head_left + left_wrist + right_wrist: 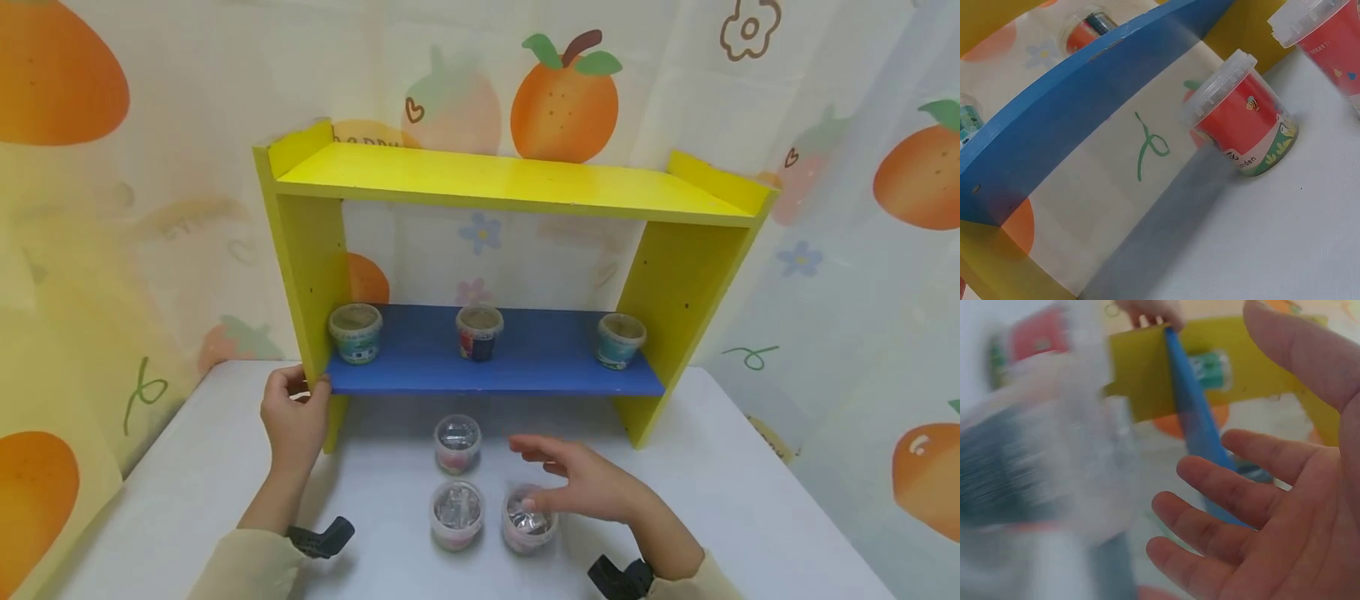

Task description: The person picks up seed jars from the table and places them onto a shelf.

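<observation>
My left hand grips the left side panel of a yellow and blue shelf unit, level with its blue board. My right hand hovers with fingers extended, palm visible in the right wrist view, holding nothing. Its thumb overlaps the front right lidded plastic tub in the head view; contact is unclear. Beside that stand a front left tub and a back tub, all upright on the table. In the left wrist view, one red tub shows a bee print and a translucent lid.
Three tubs stand spaced along the blue board: a teal left one, a dark and red middle one and a teal right one. The white table reaches a fruit-print curtain behind.
</observation>
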Tool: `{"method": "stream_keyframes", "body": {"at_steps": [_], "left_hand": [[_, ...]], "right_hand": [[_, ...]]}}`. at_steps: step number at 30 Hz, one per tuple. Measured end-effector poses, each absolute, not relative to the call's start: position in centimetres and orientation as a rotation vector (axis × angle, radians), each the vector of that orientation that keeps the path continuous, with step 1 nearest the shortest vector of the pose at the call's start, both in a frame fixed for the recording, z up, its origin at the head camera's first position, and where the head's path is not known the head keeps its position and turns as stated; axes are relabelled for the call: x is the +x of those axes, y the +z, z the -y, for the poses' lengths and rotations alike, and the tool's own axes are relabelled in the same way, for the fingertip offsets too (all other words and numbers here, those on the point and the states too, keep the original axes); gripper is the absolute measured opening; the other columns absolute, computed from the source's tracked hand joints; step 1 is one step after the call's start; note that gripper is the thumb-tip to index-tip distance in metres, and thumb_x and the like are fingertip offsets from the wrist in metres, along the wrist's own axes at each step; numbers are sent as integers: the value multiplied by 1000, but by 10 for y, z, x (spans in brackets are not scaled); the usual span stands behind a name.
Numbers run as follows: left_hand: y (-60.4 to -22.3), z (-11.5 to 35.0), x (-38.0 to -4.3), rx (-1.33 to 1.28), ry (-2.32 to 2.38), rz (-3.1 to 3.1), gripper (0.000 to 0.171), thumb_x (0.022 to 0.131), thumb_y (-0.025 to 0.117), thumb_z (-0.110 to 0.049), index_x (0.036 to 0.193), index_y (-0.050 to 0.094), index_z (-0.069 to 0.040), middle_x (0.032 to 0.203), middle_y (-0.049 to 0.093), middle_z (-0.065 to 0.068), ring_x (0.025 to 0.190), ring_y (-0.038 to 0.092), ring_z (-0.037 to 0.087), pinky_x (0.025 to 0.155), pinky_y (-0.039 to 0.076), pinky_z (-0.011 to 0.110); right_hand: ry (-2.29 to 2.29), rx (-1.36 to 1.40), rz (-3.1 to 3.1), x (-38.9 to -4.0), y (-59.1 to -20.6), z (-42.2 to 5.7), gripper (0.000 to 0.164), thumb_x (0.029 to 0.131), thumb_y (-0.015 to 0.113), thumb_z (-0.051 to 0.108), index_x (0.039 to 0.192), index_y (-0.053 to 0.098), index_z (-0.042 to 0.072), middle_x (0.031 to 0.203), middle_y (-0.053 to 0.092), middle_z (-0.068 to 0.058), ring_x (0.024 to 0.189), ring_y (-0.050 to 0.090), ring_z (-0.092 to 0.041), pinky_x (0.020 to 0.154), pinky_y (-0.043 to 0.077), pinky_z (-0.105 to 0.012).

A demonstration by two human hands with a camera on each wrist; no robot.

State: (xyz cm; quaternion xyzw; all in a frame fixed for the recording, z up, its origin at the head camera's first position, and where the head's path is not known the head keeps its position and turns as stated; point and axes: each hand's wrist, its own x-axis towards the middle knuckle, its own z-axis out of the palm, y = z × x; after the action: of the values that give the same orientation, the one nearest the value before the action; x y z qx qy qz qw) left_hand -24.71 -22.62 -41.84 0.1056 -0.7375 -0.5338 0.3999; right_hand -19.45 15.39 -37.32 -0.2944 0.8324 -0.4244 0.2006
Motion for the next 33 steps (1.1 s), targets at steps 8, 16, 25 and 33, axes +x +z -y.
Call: {"method": "stream_keyframes", "body": {"at_steps": [8,16,25,33], "left_hand": [[-420,227,-244,296,-1354,1891,29,90,66,-15,112,59,3,102,62,10,86,52,5,70,43,9],[-417,226,-244,317,-1361,1904,28,91,65,-16,112,58,2,103,61,7,88,51,6,72,43,10],[-415,225,-246,301,-1354,1908,29,92,65,-16,113,57,2,104,61,9,88,51,6,73,43,11],[-415,225,-245,306,-1343,1907,29,92,64,-16,113,58,2,104,61,10,89,51,5,73,43,11]], "right_hand": [[-1199,-738,-2206,-181,-410,-171,80,80,80,29,149,42,17,152,44,-10,139,42,-33,110,35,-58],[-1207,-678,-2216,-185,-423,-170,76,80,81,27,146,46,13,145,52,-2,133,45,-29,106,40,-58],[-1276,-649,-2156,-188,-433,-172,76,78,83,28,144,47,15,139,56,3,129,48,-25,108,38,-58],[-1271,-685,-2144,-192,-436,-173,80,77,84,29,146,45,15,139,55,4,128,48,-23,106,39,-54]]}}
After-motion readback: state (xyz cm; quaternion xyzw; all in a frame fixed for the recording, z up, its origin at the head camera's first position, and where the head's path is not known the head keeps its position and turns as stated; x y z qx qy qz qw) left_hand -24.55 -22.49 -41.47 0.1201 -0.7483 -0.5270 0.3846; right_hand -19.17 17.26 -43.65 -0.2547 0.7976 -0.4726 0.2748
